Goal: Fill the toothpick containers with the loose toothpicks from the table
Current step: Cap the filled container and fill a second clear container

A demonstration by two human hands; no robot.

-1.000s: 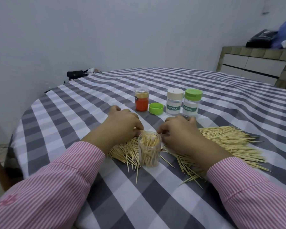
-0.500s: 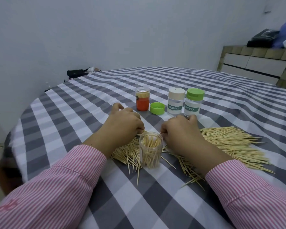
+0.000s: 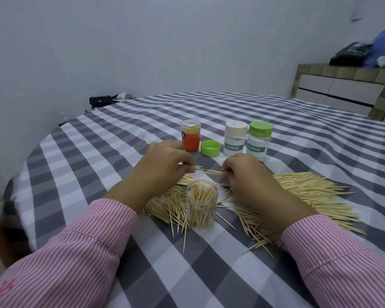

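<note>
Spreading across the whole view, the checked tabletop (image 3: 276, 121) carries everything. On it, a wide heap of loose toothpicks (image 3: 309, 192) fans from the centre out toward three o'clock, with a smaller drift toward eight o'clock of the open clear container (image 3: 201, 205). That container stands upright at the middle, already partly filled with toothpicks standing on end, its mouth uncovered. At twelve o'clock of it sit three more containers: an orange-labelled one (image 3: 190, 135) with a clear cap, a cream-capped one (image 3: 235, 138) and a green-capped one (image 3: 259, 140), the last two touching or nearly so. A loose green lid (image 3: 210, 148) lies between the orange one and the cream one.

The left hand (image 3: 162, 165) and the right hand (image 3: 251, 176) hover just beyond the open container, each pinching one end of a small bundle of toothpicks (image 3: 209, 171) held level between them.

The step in hand looks like gathering and aligning a bundle. The next move would call for tipping it upright over the container's mouth and letting it slide in without catching on the sticks already leaning there. Much of the heap remains.
</note>
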